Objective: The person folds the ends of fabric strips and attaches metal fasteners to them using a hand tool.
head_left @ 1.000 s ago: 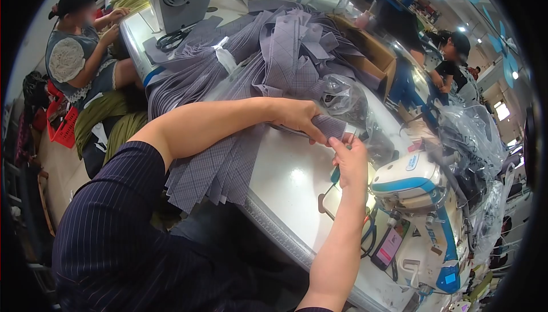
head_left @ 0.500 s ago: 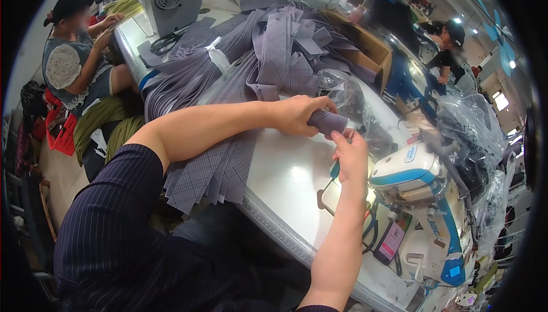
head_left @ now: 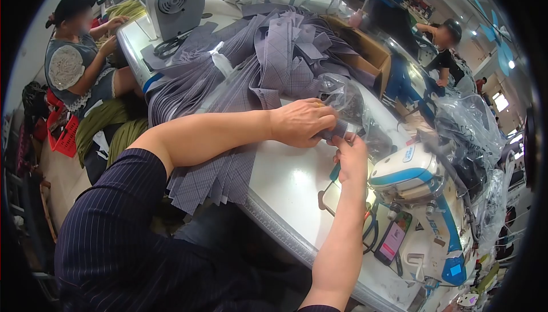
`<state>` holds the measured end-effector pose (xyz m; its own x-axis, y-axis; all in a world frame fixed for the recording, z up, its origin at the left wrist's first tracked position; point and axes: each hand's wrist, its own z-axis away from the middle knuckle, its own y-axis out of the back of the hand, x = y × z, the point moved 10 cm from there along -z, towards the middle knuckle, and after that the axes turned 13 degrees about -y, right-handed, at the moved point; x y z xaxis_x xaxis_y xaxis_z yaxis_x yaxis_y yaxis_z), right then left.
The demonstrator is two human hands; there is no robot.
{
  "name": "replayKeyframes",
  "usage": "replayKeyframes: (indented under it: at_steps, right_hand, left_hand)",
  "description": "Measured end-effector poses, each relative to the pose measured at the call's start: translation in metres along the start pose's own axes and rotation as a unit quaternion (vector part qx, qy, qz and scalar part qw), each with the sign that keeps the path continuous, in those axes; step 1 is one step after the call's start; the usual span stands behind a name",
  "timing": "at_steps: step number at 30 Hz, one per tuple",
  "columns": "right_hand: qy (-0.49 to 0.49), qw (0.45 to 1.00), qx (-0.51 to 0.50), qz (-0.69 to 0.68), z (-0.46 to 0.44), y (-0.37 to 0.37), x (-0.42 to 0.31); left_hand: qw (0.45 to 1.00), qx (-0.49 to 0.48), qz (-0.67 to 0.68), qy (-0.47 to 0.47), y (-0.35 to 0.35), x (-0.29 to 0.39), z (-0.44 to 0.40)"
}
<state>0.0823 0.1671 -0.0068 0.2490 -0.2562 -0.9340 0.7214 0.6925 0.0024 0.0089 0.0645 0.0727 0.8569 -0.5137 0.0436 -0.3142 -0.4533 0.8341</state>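
Observation:
Both my hands meet over the white table on a small grey checked fabric piece. My left hand is closed over its left part and covers most of it. Fingertips and thumb of my right hand pinch its right end. Behind and left of my hands lies a big heap of grey checked fabric strips, one bundle tied with a white band. Strip ends hang over the table's front edge under my left forearm.
A white and blue sewing machine stands at the right, with a phone and scissors beside it. Clear plastic wrap and a cardboard box lie behind. Another machine stands at back left near a seated person.
My left hand has turned over the fabric piece, its back now upward, and hides more of it. My right hand keeps its pinch in nearly the same place.

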Motion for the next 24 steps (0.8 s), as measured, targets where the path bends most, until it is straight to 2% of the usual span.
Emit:
replayKeyframes:
  at_steps: [5, 10, 17, 19, 24]
  right_hand:
    - [0.012, 1.0, 0.005, -0.014, 0.0, 0.002, -0.001]
    - [0.004, 0.999, 0.016, -0.029, 0.0, 0.004, 0.001]
    - [-0.006, 0.999, 0.024, -0.043, 0.002, 0.006, -0.001]
    - [-0.014, 0.998, 0.023, -0.06, 0.003, 0.006, 0.0]
    - [-0.012, 0.998, 0.033, -0.057, 0.002, 0.008, 0.002]
  left_hand:
    - [1.0, -0.005, -0.027, -0.015, -0.005, 0.008, -0.001]
    - [0.988, 0.092, -0.093, -0.082, 0.008, 0.021, -0.001]
    - [0.984, 0.074, -0.135, -0.095, 0.006, 0.028, -0.003]
    - [0.971, 0.065, -0.184, -0.141, 0.007, 0.04, -0.003]
    - [0.969, 0.051, -0.178, -0.161, 0.0, 0.044, -0.002]
